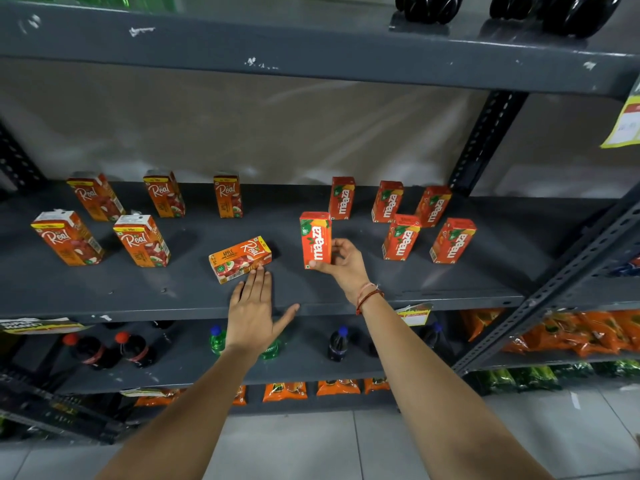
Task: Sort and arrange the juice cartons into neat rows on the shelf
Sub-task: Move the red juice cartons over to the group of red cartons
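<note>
My right hand (341, 263) grips an upright red Maaza carton (315, 239) near the middle of the dark grey shelf (398, 282). Several more Maaza cartons (401, 236) stand in two loose rows to its right. An orange Real apple carton (240, 258) lies on its side in front of my left hand (254, 308), whose spread fingertips touch its near edge. Several upright Real cartons (142, 240) stand in two rows on the left half of the shelf.
A shelf above holds dark bottles (429, 6). Below, cola bottles (91, 349) and green bottles (216, 339) stand, with orange snack packets (585, 332) at the right. A slanted metal upright (485, 140) crosses the back right. Yellow price tags (623, 123) hang at the edges.
</note>
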